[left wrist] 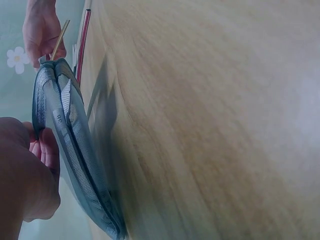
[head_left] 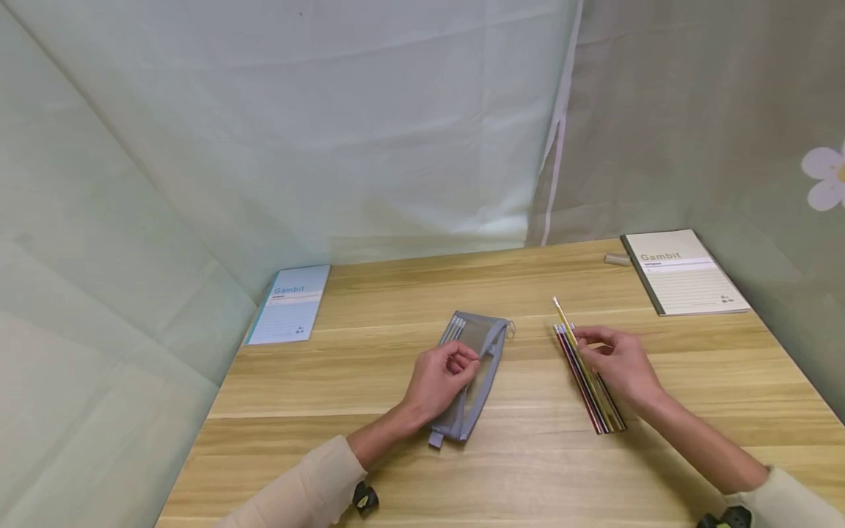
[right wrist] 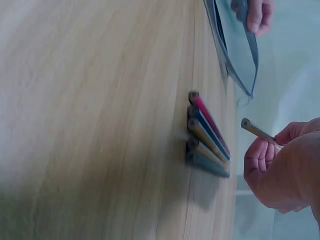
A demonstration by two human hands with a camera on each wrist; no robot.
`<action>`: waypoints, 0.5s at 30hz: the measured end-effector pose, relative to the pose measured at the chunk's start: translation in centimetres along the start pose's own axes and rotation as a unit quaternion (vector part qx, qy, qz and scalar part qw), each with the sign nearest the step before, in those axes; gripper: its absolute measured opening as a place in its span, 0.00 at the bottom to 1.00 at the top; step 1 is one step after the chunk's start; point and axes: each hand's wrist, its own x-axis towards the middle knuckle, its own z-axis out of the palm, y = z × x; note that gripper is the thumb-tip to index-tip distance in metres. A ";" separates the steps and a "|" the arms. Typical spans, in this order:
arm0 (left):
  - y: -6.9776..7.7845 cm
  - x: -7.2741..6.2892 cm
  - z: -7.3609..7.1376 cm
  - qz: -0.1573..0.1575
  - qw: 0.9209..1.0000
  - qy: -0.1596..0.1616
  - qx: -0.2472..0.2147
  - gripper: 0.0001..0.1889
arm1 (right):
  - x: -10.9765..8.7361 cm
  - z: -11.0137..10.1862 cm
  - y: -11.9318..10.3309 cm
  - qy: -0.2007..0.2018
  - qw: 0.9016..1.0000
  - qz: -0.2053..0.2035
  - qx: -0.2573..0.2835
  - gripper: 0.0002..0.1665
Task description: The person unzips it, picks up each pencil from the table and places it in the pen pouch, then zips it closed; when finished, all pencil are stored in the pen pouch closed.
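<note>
My left hand (head_left: 439,381) pinches the upper edge of a grey mesh zip pencil case (head_left: 480,407), whose mouth gapes in the left wrist view. Several pencils with pale ends (head_left: 454,328) show through the mesh at its far left. Over to the right, my right hand (head_left: 620,363) pinches a yellow pencil (right wrist: 257,131) between thumb and fingers, raised off the table in the right wrist view. Below that hand several pencils (head_left: 581,396), among them red, dark blue and gold ones, lie side by side on the wood.
A blue notebook (head_left: 290,308) lies at the table's back left corner, a cream notebook (head_left: 686,275) at the back right. Beside the cream one is a small beige block (head_left: 617,259). Fabric curtains (head_left: 422,147) hang behind the wooden table (head_left: 277,440).
</note>
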 end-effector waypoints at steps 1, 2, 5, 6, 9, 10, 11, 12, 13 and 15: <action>0.0 0.0 0.0 0.000 1.000 0.000 0.000 0.03 | -0.1 0.3 -0.1 -0.010 1.000 0.005 0.011 0.19; 0.0 0.0 0.0 0.000 1.000 0.000 0.000 0.03 | -0.2 0.5 -0.2 -0.019 1.000 0.010 0.020 0.19; 0.0 0.0 0.0 0.001 1.000 0.001 0.001 0.03 | -0.4 1.3 -0.4 -0.046 0.998 0.024 0.041 0.20; 0.0 0.0 0.0 0.002 1.000 0.001 0.001 0.04 | -0.5 1.6 -0.4 -0.055 0.997 0.028 0.046 0.20; 0.0 0.0 0.1 0.002 1.000 0.002 0.002 0.03 | -0.7 2.5 -0.5 -0.081 0.993 0.052 0.067 0.20; 0.0 0.0 0.1 0.003 1.000 0.002 0.003 0.03 | -0.8 2.8 -0.4 -0.090 0.991 0.058 0.076 0.19; 0.0 0.0 0.1 0.003 1.000 0.002 0.004 0.03 | -0.9 3.2 -0.4 -0.099 0.989 0.067 0.086 0.19; 0.0 0.0 0.1 0.004 1.000 0.002 0.005 0.03 | -1.0 3.6 -0.4 -0.107 0.987 0.077 0.096 0.18; 0.0 0.0 0.1 0.004 1.000 0.003 0.006 0.03 | -1.1 3.9 -0.3 -0.113 0.984 0.085 0.105 0.17; 0.1 0.0 0.1 0.004 1.000 0.003 0.007 0.03 | -1.3 4.5 -0.2 -0.125 0.981 0.093 0.116 0.16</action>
